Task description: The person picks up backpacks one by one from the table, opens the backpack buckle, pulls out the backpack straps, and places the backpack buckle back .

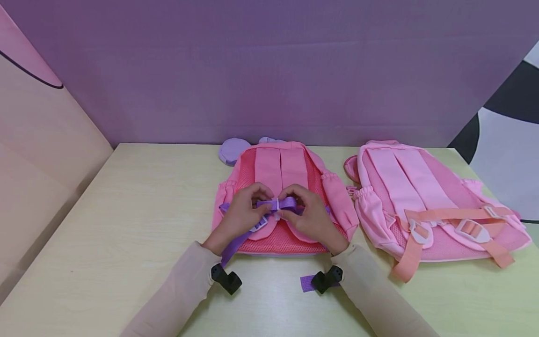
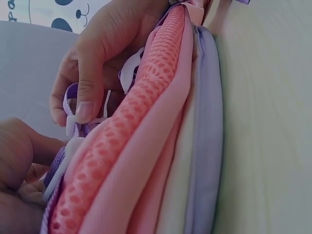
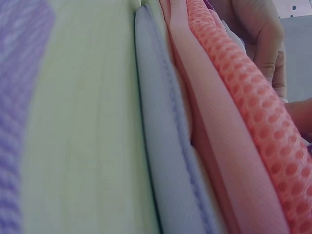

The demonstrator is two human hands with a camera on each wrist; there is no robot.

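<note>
A coral-pink backpack (image 1: pixel 280 164) lies with its mesh back and shoulder straps upward. Over its lower middle, both hands work at a purple webbing strap (image 1: pixel 288 202) that forms a small loop through a narrow white clip (image 1: pixel 278 204). My left hand (image 1: pixel 244 210) pinches the strap left of the clip. From the other side, my right hand (image 1: pixel 310 216) pinches the looped end; its thumb presses by the clip in the left wrist view. A white buckle (image 1: pixel 258 223) with purple webbing sits just under the left hand. The fingers partly hide the strap.
To the right lies a lighter pink backpack (image 1: pixel 425 182) with orange straps and white buckles. A round lilac pouch (image 1: pixel 234 150) pokes out behind the coral backpack. One purple strap end (image 1: pixel 308 283) rests on the table (image 1: pixel 139 234) near the right wrist. A purple panel (image 1: pixel 273 70) stands behind.
</note>
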